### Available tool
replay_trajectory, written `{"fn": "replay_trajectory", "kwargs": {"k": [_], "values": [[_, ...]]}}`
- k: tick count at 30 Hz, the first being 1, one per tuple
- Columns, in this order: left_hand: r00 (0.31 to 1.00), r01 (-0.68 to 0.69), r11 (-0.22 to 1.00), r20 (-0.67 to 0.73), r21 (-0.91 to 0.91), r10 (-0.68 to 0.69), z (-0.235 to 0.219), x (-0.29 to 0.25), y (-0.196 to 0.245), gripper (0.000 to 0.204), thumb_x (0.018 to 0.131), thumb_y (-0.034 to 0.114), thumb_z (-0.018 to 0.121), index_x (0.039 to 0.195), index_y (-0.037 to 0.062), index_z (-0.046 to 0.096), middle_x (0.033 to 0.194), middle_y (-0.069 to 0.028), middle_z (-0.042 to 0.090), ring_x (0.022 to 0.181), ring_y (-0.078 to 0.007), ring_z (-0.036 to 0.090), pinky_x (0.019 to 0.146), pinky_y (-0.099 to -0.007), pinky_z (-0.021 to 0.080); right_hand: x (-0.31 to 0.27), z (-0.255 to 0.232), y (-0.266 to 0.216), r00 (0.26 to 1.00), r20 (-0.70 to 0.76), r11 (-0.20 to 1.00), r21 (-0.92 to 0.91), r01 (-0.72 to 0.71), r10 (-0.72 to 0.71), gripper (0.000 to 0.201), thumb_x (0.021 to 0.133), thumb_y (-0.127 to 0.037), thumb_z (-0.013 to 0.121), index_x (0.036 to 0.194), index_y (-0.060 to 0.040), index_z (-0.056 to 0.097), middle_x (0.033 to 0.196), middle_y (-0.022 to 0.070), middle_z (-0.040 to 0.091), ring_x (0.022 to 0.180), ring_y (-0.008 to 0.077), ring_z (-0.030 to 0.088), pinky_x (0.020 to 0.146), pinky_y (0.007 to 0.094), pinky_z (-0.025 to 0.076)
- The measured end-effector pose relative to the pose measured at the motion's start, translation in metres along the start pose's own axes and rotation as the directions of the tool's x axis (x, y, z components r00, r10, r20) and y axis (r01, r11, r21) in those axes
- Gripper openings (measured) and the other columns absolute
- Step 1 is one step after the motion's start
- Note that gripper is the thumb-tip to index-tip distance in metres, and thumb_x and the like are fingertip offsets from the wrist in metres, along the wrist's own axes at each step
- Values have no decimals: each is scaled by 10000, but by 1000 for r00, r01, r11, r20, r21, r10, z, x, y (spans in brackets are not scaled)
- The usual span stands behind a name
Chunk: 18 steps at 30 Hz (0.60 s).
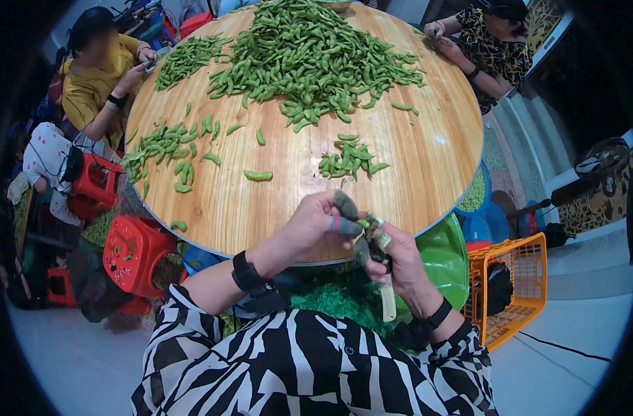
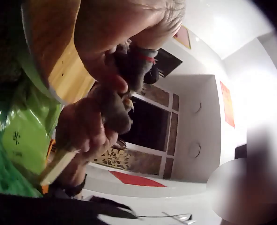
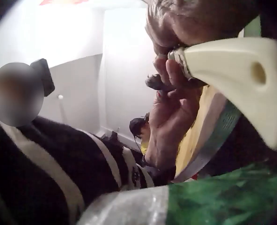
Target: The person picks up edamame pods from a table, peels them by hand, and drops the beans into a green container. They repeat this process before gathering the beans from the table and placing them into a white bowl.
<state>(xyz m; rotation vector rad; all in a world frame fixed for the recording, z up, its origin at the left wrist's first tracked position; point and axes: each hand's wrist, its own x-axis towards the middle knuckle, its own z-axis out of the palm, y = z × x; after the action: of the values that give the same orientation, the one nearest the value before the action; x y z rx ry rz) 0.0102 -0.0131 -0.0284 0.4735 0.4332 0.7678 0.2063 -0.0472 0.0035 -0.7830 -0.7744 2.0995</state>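
Note:
Over the near table edge in the head view, my left hand [image 1: 306, 225] and right hand [image 1: 403, 260] meet, with grey coverings on some fingertips. Between their fingertips shows a small green soybean pod [image 1: 363, 223], pinched by the left hand and partly hidden. My right hand grips a tool by its cream handle [image 1: 388, 299], which points down; its working end is hidden. The handle [image 3: 232, 61] looms large in the right wrist view and has a hole near its end. A small pile of pods [image 1: 351, 159] lies just beyond the hands.
A large heap of soybean pods [image 1: 309, 55] covers the far part of the round wooden table [image 1: 226, 201]. More pods [image 1: 164, 145] lie at the left. A green basin [image 1: 441, 260] and orange crate [image 1: 510, 291] stand at the right, red stools [image 1: 133, 253] at the left. Two people sit across.

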Motion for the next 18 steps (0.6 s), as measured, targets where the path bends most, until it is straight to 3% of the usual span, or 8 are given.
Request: {"fn": "replay_trajectory", "kwargs": {"k": [2,3,4,6,7,11,13,18], "values": [[875,-342,624,-3,702,484,10,-1,-3,148,829,-10,631,960,4,565,944,-74,648,803,-171,641,646,-306,547,3,-7,5,999,47,996,90,-3,-1,427,965,-176,460,1359,-25,399,878,92,585,492,77,412,389,191,357],[812,-401,428,98,810,576,17,-4,-4,192,793,-39,645,968,-19,567,938,-104,646,804,-202,642,685,-316,530,3,-5,5,999,34,992,130,-9,4,422,964,-176,463,1356,-30,406,887,90,586,493,79,421,388,189,356],[812,-400,427,97,811,576,19,-7,-1,192,793,-39,645,968,-19,567,938,-104,646,804,-202,642,685,-316,530,2,-3,5,1000,19,985,171,-14,11,417,964,-175,465,1352,-35,413,897,88,588,494,81,430,386,186,355],[660,-417,-255,483,873,575,20,-11,4,255,756,-26,660,997,-27,580,932,-145,635,794,-252,644,674,-324,521,1,2,5,1000,-16,986,169,-13,16,409,964,-176,465,1348,-41,424,866,86,586,492,84,445,384,189,356],[599,-443,-330,549,833,583,18,-9,3,304,714,-22,671,1009,-23,598,903,-167,624,781,-292,638,679,-331,517,1,4,5,999,-50,986,163,-13,21,402,964,-176,466,1343,-46,435,836,84,584,490,87,460,382,191,357],[632,-459,-223,492,860,599,16,-10,1,255,743,-11,665,993,-18,616,871,-142,641,759,-257,646,677,-323,515,-3,9,10,991,-110,993,-97,69,-80,392,969,-171,458,1342,-50,450,731,70,575,485,88,487,383,193,352],[723,-432,88,286,898,629,21,-12,-1,213,769,4,665,977,-17,630,849,-121,656,748,-212,648,677,-305,510,-5,7,12,982,-83,959,-246,144,-169,420,959,-206,494,1337,-25,452,817,94,584,488,100,485,385,204,355],[695,-437,39,310,898,648,28,-9,1,188,788,11,665,970,-22,633,857,-112,666,750,-170,643,684,-283,508,-7,16,10,961,-104,918,-338,208,-256,389,972,-125,441,1352,-43,454,658,48,573,487,66,490,418,182,358]]}}
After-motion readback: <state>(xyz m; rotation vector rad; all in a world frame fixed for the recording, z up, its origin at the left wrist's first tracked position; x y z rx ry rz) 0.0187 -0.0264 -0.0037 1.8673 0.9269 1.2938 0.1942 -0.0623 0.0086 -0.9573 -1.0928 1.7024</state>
